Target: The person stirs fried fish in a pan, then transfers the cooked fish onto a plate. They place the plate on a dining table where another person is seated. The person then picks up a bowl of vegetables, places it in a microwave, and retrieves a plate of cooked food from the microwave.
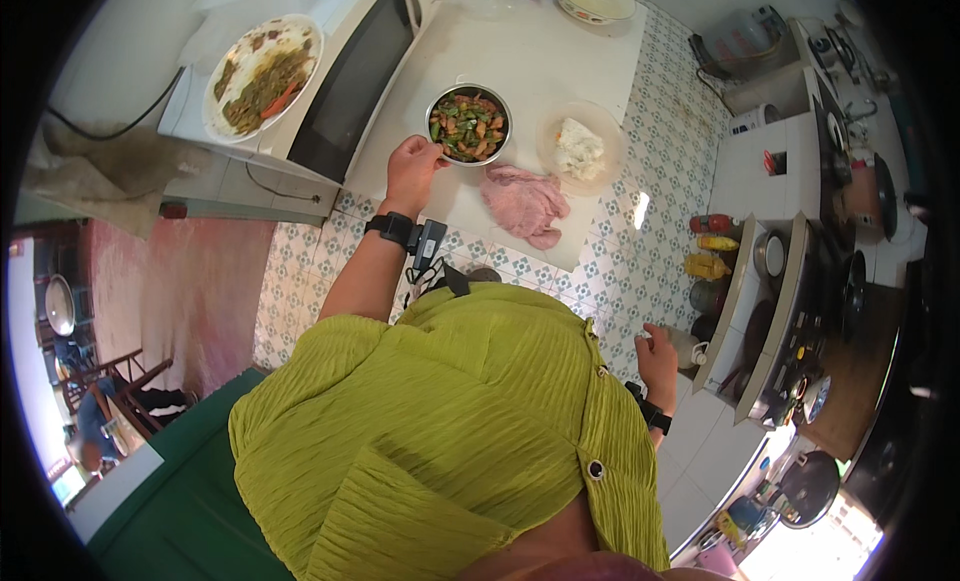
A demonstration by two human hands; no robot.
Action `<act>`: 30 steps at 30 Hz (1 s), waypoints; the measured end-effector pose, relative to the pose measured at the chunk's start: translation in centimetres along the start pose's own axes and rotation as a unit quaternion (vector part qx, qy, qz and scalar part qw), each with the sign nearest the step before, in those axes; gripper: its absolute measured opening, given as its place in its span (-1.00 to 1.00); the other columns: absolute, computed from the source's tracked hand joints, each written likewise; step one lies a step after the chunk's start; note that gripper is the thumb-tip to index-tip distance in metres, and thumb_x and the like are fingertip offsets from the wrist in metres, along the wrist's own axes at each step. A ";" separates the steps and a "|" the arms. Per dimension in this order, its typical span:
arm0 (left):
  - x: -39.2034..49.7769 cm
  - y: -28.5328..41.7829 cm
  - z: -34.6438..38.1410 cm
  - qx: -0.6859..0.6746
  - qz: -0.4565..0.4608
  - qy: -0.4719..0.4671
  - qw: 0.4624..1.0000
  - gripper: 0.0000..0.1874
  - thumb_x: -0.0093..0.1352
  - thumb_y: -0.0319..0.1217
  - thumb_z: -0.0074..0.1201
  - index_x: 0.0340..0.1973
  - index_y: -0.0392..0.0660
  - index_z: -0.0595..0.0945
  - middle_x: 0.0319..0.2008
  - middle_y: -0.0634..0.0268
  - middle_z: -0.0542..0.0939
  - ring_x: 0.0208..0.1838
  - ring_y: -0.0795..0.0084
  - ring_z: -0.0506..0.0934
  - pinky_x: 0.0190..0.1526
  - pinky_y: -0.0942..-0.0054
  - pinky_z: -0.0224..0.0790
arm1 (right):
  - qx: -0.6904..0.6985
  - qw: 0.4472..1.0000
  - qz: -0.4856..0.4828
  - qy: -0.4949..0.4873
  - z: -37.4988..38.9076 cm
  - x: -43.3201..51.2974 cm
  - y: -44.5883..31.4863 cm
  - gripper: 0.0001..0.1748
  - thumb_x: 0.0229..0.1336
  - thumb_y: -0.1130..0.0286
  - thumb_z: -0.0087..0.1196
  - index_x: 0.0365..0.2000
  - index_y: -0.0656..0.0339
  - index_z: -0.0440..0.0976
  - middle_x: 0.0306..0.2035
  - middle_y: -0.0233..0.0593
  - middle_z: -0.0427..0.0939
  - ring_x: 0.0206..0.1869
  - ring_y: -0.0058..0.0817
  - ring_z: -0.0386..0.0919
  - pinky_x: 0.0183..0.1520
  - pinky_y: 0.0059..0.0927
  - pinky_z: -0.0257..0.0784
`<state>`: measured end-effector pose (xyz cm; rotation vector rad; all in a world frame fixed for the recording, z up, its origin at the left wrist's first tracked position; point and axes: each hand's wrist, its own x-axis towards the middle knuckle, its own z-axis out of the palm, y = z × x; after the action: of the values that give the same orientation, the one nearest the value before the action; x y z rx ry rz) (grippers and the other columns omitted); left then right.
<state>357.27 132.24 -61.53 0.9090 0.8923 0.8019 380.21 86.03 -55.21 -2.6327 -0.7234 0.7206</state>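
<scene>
My left hand (pixel 416 165) pinches the lower-left rim of a round metal bowl (pixel 470 125) filled with chopped green vegetables and browned pieces. The bowl rests on a white tabletop (pixel 420 63). Just below it lies a crumpled pink cloth (pixel 523 204). To the cloth's upper right is a clear, shallow bowl (pixel 551 150) with white rice (pixel 580 149) inside. My right hand (pixel 656 356) hangs low beside my body, away from the table, its fingers loosely bent and holding nothing that I can see.
A microwave (pixel 352 71) stands left of the table, near an oval plate of cooked greens (pixel 262 78). A patterned bowl (pixel 594 0) is at the table's far edge. Bottles (pixel 709 266) stand on the floor by the stove counter (pixel 787 341) at right. A person (pixel 101 423) sits far left.
</scene>
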 end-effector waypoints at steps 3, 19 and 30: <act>-0.2 1.0 1.1 -0.008 -0.001 -0.027 1.000 -0.77 0.41 -0.53 0.00 -0.52 -0.11 0.40 -0.45 0.35 0.47 -0.35 0.47 0.50 -0.15 0.30 0.51 | -0.003 1.000 0.014 0.005 0.1 -0.5 -0.3 -0.57 0.20 0.25 0.14 0.06 0.16 0.51 -0.36 -0.05 0.64 -0.28 -0.09 0.61 -0.21 -0.12 0.48; 0.6 -0.4 4.2 -0.023 -0.002 -0.215 0.976 -0.91 0.45 -0.54 -0.03 -0.35 -0.17 0.50 -0.25 0.29 0.50 -0.16 0.45 0.52 -0.03 0.32 0.48 | 0.028 0.993 0.070 0.089 0.8 -3.3 0.6 -0.59 0.13 0.24 0.13 -0.01 0.14 0.54 -0.24 0.02 0.65 -0.17 -0.03 0.61 -0.08 -0.08 0.50; -3.6 -1.1 10.8 -0.140 -0.197 -0.286 0.927 -0.90 0.36 -0.53 0.04 -0.42 -0.14 0.46 -0.23 0.29 0.58 -0.13 0.43 0.53 -0.02 0.35 0.43 | 0.003 0.989 0.134 0.068 0.9 -5.7 3.6 -0.57 0.16 0.19 0.07 0.01 0.13 0.53 -0.17 -0.06 0.65 -0.10 0.01 0.57 -0.03 -0.04 0.47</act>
<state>365.71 125.39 -57.87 0.6257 0.4043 0.2721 376.84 80.16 -55.28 -2.7713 -0.3309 0.6011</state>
